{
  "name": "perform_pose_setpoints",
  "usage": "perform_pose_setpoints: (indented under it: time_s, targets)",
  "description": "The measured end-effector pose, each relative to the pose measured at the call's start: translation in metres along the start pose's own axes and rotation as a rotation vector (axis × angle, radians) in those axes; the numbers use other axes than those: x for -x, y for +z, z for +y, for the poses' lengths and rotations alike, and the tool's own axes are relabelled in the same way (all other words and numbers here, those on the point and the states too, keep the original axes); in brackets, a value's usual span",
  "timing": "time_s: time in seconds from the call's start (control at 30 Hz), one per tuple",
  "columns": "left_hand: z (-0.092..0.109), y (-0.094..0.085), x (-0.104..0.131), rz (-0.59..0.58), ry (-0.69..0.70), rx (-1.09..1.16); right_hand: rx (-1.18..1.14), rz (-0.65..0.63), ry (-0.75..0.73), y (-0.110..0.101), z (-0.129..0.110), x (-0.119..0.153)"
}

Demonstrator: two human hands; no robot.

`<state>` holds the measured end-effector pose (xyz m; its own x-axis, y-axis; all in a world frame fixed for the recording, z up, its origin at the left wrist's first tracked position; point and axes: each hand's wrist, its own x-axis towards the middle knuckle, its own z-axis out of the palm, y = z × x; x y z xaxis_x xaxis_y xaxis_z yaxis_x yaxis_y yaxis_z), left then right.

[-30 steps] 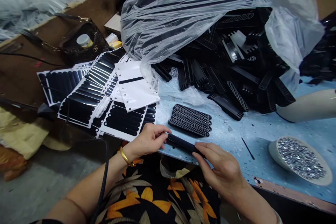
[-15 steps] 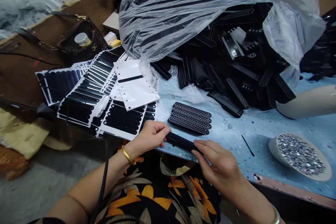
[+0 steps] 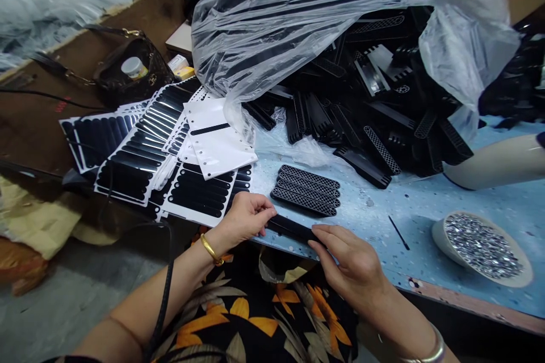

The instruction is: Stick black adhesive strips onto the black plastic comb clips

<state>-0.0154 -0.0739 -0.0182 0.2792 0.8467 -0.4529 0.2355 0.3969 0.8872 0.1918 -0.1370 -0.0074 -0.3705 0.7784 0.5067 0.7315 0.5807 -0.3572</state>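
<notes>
Roughly by size: blue speckled table (image 3: 366, 221) beneath and beyond both hands. Clear plastic bag (image 3: 276, 28) slumped far ahead of the hands, open toward a heap of black toothed pieces (image 3: 364, 170). Sheets of black strips (image 3: 196, 193) overlapping, just left of the left hand (image 3: 244, 218). Pale bowl (image 3: 440, 241) of shiny bits, well to the right of the right hand (image 3: 351, 255). Just ahead of the hands, row of four lattice-faced pieces (image 3: 305, 190), laid side by side. Between the hands, at the table's near edge: slim black piece (image 3: 292, 227), pinched at one end by left thumb and forefinger, at the other by right thumb and fingers. One layer or two, cannot tell. Best handling, by judgement: pinch lightly and evenly, hold both ends in line, avoid twisting, leave the middle untouched; if layered, square one end first, then smooth toward the other, against bubbles and skew. Smallest: thin dark stick (image 3: 398, 232), between right hand and bowl.
</notes>
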Motion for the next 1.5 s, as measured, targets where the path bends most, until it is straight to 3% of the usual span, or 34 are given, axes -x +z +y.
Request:
perform_pose_setpoints:
  time_s: [0.4, 0.57, 0.87, 1.03, 1.33, 1.5]
  targets:
    - [-0.001, -0.007, 0.001, -0.082, 0.034, 0.059, 0.012, 0.022, 0.011, 0.002, -0.001, 0.000]
    - [-0.002, -0.003, 0.003, -0.023, 0.072, -0.017, 0.001, 0.009, 0.031, 0.003, 0.001, 0.002]
    - [0.002, -0.003, 0.007, 0.000, 0.071, 0.010, -0.197, -0.059, 0.258, -0.002, 0.010, 0.011]
    - [0.003, -0.003, 0.008, -0.002, 0.072, -0.007, -0.285, -0.036, 0.370, 0.000, 0.011, 0.015]
    - [0.002, -0.004, 0.008, -0.004, 0.083, -0.051, -0.232, 0.053, 0.219, 0.005, 0.005, 0.019]
    - [-0.001, -0.004, 0.008, -0.006, 0.082, -0.071, -0.291, 0.041, 0.274, 0.005, 0.009, 0.021]
